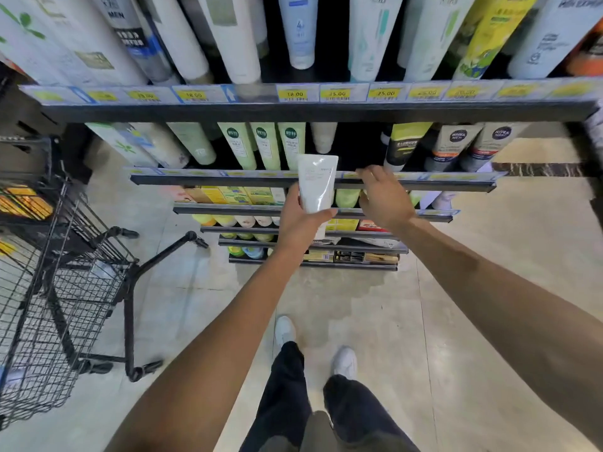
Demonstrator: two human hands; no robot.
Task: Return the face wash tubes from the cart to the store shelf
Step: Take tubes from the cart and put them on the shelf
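Note:
A white face wash tube (316, 182) is upright in my left hand (298, 218), which grips its lower end in front of the second shelf (228, 179). Behind the tube, that shelf shows a dark gap between a pale tube (323, 137) and a yellow-and-black tube (403, 143). My right hand (383, 195) is just right of the held tube, fingers spread and empty, fingertips at the shelf's front rail. The black wire cart (62, 288) stands on the left; what lies in it is hard to make out.
The top shelf (319, 107) juts out above with yellow price tags and several large tubes. Lower shelves step back below my hands with boxes and tubes. My legs and white shoes stand on the tiled floor (424, 305).

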